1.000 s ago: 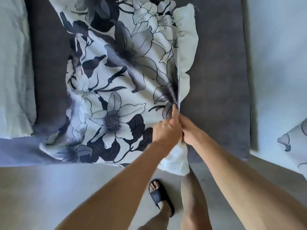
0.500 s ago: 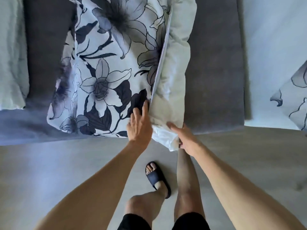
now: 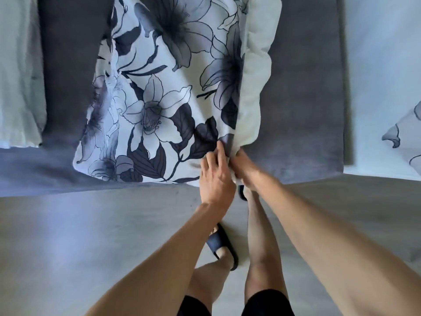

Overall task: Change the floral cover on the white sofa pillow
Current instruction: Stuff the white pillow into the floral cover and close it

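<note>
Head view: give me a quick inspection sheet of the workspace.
Surface: dark grey sofa seat.
Job's things: floral cover lies on the seat; white pillow bulges out along its open right edge.
Clutter: pale cushion at left; another floral piece at right.
Grips: left hand and right hand both at the cover's near corner; right holds the pillow's corner.
Cables: nothing seen.
Surroundings: grey floor, dark slipper.

There is just one camera, up on the person's head. It looks straight down, close over the sofa (image 3: 303, 92) edge and floor (image 3: 79, 236) (no second view).
</note>
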